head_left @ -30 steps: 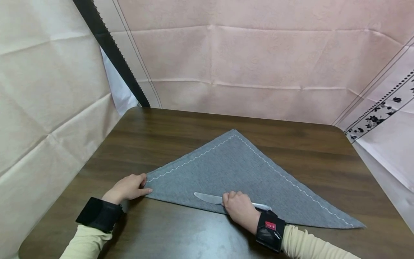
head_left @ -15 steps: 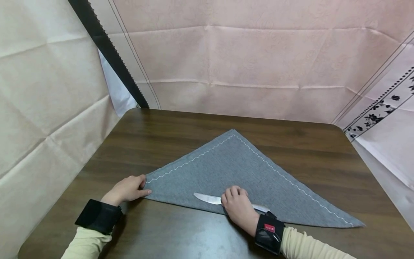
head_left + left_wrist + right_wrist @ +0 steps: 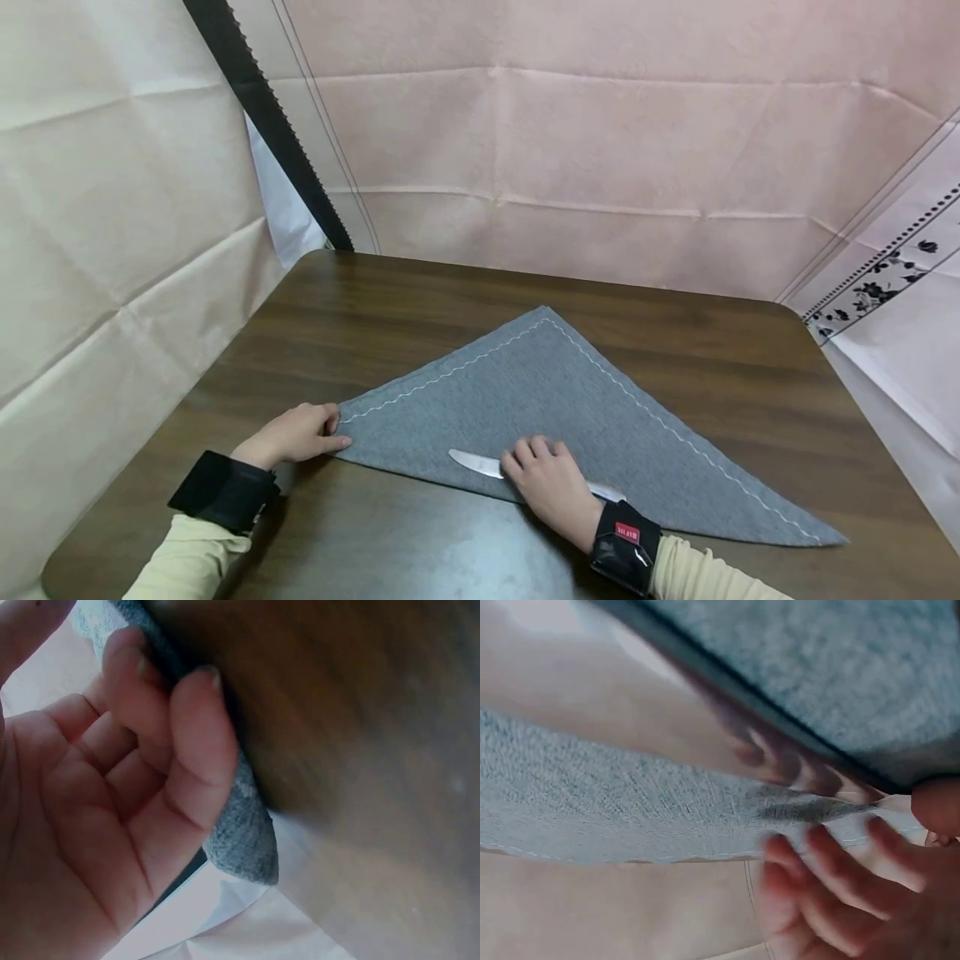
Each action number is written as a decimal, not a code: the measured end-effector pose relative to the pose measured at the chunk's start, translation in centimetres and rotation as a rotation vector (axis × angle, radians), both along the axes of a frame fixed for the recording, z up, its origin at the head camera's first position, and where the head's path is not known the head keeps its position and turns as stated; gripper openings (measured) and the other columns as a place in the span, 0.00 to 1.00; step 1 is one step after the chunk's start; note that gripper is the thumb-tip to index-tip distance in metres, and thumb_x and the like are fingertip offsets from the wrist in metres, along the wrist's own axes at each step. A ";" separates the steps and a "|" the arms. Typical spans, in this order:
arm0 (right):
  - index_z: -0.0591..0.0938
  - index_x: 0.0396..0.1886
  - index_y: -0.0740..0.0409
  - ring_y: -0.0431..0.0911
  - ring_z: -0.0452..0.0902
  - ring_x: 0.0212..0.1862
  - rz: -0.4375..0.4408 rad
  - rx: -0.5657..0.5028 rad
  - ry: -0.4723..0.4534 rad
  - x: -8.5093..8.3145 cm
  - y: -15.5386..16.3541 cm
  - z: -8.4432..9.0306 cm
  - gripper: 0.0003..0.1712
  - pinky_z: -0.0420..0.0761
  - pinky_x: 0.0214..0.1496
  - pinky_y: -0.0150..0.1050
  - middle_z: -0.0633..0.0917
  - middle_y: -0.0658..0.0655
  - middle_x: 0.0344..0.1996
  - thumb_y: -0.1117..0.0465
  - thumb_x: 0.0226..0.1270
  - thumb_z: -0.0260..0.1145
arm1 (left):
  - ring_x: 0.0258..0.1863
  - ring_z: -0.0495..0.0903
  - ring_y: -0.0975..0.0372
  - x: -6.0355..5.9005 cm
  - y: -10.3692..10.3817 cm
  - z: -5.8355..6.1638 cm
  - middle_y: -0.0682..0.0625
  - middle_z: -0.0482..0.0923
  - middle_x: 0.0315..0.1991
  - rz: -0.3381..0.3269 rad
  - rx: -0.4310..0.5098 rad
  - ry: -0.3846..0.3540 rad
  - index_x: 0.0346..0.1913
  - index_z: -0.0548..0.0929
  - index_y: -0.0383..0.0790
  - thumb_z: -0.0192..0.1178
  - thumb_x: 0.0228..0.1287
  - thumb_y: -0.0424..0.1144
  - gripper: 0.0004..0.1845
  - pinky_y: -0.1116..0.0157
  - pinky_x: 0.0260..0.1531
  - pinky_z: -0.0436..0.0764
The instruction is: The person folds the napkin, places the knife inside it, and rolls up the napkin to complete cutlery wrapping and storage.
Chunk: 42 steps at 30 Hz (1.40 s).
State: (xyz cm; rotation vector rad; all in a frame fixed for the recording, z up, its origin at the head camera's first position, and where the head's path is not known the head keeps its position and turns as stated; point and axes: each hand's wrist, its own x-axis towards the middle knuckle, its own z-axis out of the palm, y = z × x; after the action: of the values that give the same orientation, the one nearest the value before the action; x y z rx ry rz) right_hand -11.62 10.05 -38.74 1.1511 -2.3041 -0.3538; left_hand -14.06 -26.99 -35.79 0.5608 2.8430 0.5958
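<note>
A grey cloth [image 3: 592, 408] folded into a triangle, with a white stitched line near two edges, lies on the wooden table. My left hand [image 3: 292, 435] holds its left corner, the thumb low and the curled fingers on the cloth. In the left wrist view, the fingers of the left hand [image 3: 161, 750] bend at the fabric's edge. A silver table knife [image 3: 476, 462] lies on the cloth near its front edge, blade to the left. My right hand [image 3: 551, 487] is over the knife's middle, hiding part of it. In the right wrist view its fingertips [image 3: 821, 836] are spread apart, beside the shiny blade [image 3: 667, 705].
The brown wooden table [image 3: 405, 533] has rounded far corners. Pale creased sheets [image 3: 585, 150] hang behind it and on the left, with a black band [image 3: 270, 125] at the left. A sheet with a floral border [image 3: 870, 292] is at the right.
The right hand's fingers have loosened from around the knife and straightened; the hand sits slightly further left along it. The knife and cloth stay in place, and the left hand keeps its hold.
</note>
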 end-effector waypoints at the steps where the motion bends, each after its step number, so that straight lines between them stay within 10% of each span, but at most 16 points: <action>1: 0.77 0.39 0.52 0.46 0.69 0.31 0.041 -0.006 -0.023 0.0 -0.2 0.1 0.16 0.69 0.24 0.37 0.74 0.54 0.32 0.57 0.63 0.43 | 0.15 0.58 0.67 -0.1 -0.1 0.1 0.57 0.57 0.16 -0.007 0.010 0.006 0.23 0.67 0.43 0.63 0.56 0.44 0.16 0.69 0.19 0.59; 10: 0.80 0.50 0.48 0.40 0.69 0.36 0.181 0.107 -0.130 0.1 -1.1 0.9 0.18 0.68 0.27 0.31 0.74 0.48 0.38 0.56 0.60 0.57 | 0.21 0.72 0.58 0.4 -2.3 1.5 0.48 0.72 0.24 0.219 -0.125 0.104 0.31 0.75 0.36 0.61 0.57 0.43 0.12 0.60 0.21 0.70; 19: 0.82 0.48 0.49 0.38 0.67 0.31 0.199 0.086 -0.145 -0.1 -1.3 1.4 0.16 0.67 0.23 0.29 0.73 0.47 0.35 0.57 0.61 0.59 | 0.24 0.71 0.57 0.6 -4.3 1.6 0.47 0.72 0.25 0.315 -0.183 -0.144 0.31 0.74 0.33 0.57 0.59 0.51 0.20 0.60 0.22 0.69; 30: 0.83 0.46 0.50 0.38 0.65 0.28 0.209 0.074 -0.154 -0.5 -1.6 1.1 0.13 0.66 0.21 0.29 0.73 0.47 0.31 0.57 0.62 0.60 | 0.15 0.59 0.64 -0.1 -2.6 1.4 0.55 0.57 0.15 0.148 0.001 0.117 0.23 0.65 0.40 0.60 0.48 0.28 0.12 0.66 0.18 0.59; 42: 0.82 0.27 0.55 0.40 0.67 0.24 0.215 0.041 -0.301 -0.8 -3.0 2.1 0.04 0.64 0.19 0.30 0.70 0.47 0.21 0.62 0.57 0.62 | 0.13 0.57 0.69 -0.2 2.9 2.9 0.57 0.60 0.16 0.051 0.153 0.212 0.28 0.70 0.38 0.63 0.49 0.25 0.11 0.70 0.15 0.60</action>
State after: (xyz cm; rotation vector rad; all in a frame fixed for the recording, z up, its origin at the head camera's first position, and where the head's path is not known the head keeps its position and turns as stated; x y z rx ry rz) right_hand -12.47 7.09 -36.61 1.5471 -2.3998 -0.1555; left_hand -14.22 -24.05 -32.90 0.6114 3.0353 0.8148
